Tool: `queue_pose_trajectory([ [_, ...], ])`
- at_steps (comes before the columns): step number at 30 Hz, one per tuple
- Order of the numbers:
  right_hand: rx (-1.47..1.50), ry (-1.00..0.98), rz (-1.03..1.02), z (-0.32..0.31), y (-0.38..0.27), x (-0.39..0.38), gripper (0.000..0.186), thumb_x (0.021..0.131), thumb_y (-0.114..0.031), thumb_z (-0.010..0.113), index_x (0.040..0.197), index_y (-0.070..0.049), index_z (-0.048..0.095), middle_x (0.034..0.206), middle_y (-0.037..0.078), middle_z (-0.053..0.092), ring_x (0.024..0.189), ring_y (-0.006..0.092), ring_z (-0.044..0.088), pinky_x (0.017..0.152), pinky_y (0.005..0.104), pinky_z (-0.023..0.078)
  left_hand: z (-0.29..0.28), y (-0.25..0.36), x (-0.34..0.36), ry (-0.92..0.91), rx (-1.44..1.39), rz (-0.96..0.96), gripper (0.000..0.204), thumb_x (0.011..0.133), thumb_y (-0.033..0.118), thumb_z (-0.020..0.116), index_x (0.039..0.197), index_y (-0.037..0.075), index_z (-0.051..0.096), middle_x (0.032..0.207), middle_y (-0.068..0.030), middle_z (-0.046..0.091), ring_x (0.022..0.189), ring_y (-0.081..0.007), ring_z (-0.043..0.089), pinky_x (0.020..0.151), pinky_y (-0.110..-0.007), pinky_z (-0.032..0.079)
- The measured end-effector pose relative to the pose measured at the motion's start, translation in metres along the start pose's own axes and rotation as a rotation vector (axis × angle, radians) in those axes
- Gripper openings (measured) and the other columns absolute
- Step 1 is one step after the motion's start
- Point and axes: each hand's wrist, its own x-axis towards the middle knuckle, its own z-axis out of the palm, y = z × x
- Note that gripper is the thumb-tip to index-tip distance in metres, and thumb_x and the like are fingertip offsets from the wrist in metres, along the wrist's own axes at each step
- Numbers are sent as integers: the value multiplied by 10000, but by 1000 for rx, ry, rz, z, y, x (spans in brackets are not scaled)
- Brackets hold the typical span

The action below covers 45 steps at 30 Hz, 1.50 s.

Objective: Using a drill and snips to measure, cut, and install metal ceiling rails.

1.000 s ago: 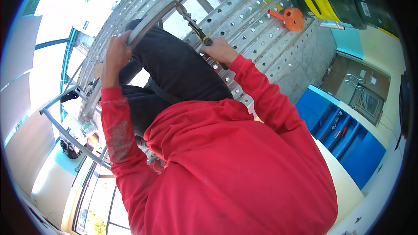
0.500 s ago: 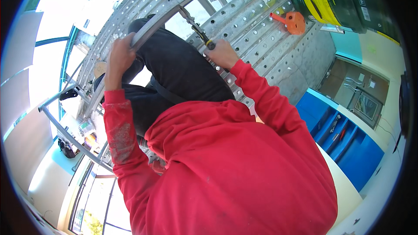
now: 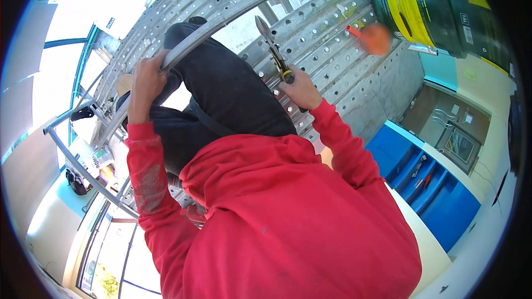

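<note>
My left hand (image 3: pixel 147 84) is closed around a long grey metal profile (image 3: pixel 221 19), which slants across my raised leg toward the upper right. In my right hand (image 3: pixel 301 89) is a pair of metal snips (image 3: pixel 272 47) with black and yellow handles. Their pointed jaws are up, apart from the profile and over the perforated metal platform (image 3: pixel 332 72). My fingers partly hide the handles.
Two dark green buckets (image 3: pixel 388 8) with yellow labels stand at the upper right, near an orange object (image 3: pixel 377 40) with a spout-like end. A blue compartmented unit (image 3: pixel 454 216) holds tools at right. Grey tubular rails (image 3: pixel 88 171) run at left.
The snips' jaws have come away from the profile's edge as my right hand moved right and toward me. My left hand still grips the profile.
</note>
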Motion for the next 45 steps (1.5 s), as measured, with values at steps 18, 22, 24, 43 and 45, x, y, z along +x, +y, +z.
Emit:
queue_pose_trajectory([
  [18, -75, 57, -109, 2, -3, 17, 388, 709, -144, 614, 1042, 44, 546, 839, 235, 601, 792, 370, 595, 740, 395, 468, -4, 10, 1, -20, -30, -4, 353, 725, -8, 552, 1048, 113, 631, 777, -241, 611, 802, -432, 588, 716, -499, 445],
  [22, -36, 20, -75, 3, -2, 22, 387, 708, -140, 618, 1042, 43, 552, 863, 231, 608, 807, 362, 597, 752, 388, 469, -5, 8, 1, -19, -48, -27, 350, 724, -8, 560, 1046, 111, 629, 784, -237, 614, 807, -432, 588, 717, -495, 446],
  [24, -57, 23, -74, 3, 2, 24, 377, 709, -138, 616, 1036, 40, 554, 860, 225, 609, 805, 352, 598, 751, 386, 469, -4, 7, 2, -14, -28, -26, 346, 723, -5, 565, 1044, 109, 628, 787, -240, 614, 813, -431, 589, 720, -495, 446],
  [43, -50, 84, -156, -3, -4, 35, 441, 720, -232, 648, 1011, 81, 542, 866, 263, 607, 870, 417, 594, 765, 426, 470, 8, -7, 1, 9, -26, 68, 312, 736, 19, 548, 1028, 105, 614, 762, -229, 613, 785, -424, 591, 711, -508, 441],
  [45, -44, 27, -71, -3, -11, 35, 428, 719, -229, 649, 999, 79, 548, 862, 259, 608, 863, 408, 597, 762, 422, 470, 9, -10, -1, -9, 10, 37, 332, 727, 12, 548, 1038, 111, 610, 747, -221, 611, 776, -416, 594, 710, -510, 441],
])
